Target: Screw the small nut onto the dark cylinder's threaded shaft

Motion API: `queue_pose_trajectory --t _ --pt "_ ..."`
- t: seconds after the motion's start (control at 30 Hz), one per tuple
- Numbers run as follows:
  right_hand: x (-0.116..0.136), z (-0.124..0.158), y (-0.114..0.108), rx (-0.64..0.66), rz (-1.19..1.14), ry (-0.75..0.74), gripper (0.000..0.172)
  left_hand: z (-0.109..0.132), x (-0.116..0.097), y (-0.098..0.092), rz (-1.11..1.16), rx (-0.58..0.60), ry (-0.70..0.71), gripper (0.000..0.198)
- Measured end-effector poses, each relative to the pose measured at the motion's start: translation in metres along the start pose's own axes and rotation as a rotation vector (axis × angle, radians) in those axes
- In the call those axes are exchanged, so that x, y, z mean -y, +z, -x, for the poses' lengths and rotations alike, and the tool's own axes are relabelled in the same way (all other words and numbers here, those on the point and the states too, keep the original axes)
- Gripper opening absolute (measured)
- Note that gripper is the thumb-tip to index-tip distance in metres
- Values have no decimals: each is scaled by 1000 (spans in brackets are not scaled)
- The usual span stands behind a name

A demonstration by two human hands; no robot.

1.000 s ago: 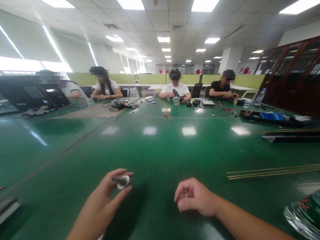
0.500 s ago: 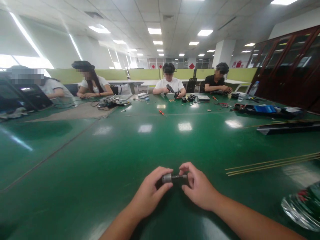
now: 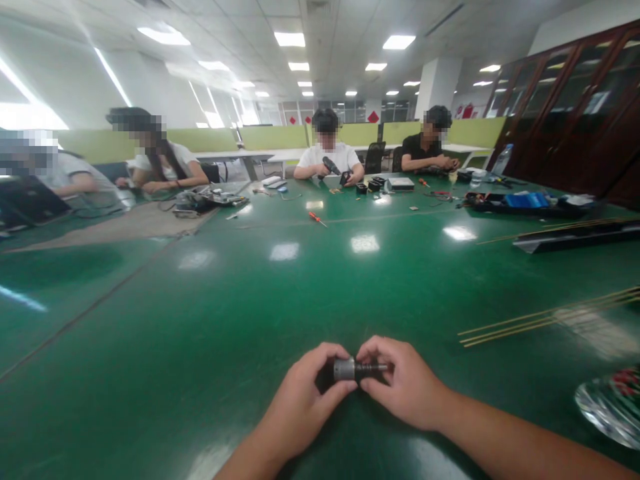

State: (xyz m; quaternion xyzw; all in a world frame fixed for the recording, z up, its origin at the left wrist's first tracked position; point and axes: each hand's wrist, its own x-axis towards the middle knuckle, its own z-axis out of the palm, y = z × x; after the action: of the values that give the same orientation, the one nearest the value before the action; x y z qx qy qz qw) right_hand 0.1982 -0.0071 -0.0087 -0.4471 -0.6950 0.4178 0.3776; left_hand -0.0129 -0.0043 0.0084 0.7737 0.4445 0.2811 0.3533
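Note:
Just above the green table, a small grey metal cylinder with a dark ridged shaft lies level between my two hands. My left hand grips the wide cylinder end, thumb below and fingers above. From the other side, my right hand closes its thumb and fingertips round the dark section where the shaft leaves the cylinder. The shaft's thin bright tip points right into my right palm. My fingertips hide part of the join, and the exact kind of part is not clear.
Thin brass-coloured rods and a glass dish are on the right. Farther off lie a black channel, a red screwdriver and a long black tray. Several people sit across the green table, one holding a power drill.
My right hand has moved in against the cylinder and closed round the shaft's base; before, its fingers were by the tip. The view has shifted slightly.

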Motion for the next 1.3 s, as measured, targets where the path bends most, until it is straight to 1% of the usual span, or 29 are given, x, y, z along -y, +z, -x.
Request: queue_pose_trajectory --t 0.17,0.37,0.53,0.9,1.3 --pt "1 1 0 -15 -28 15 23 1 0 0 -24 -5 -4 20" --pt "2 1 -1 -54 8 4 13 3 0 2 -45 -6 11 21" --pt "3 0 -2 -59 24 0 5 3 1 2 -54 -19 27 21" --pt "1 -1 -2 -38 16 10 2 4 1 4 -97 -43 43 22" --pt "-4 0 -2 -18 -35 44 7 4 2 5 -120 -57 34 22"
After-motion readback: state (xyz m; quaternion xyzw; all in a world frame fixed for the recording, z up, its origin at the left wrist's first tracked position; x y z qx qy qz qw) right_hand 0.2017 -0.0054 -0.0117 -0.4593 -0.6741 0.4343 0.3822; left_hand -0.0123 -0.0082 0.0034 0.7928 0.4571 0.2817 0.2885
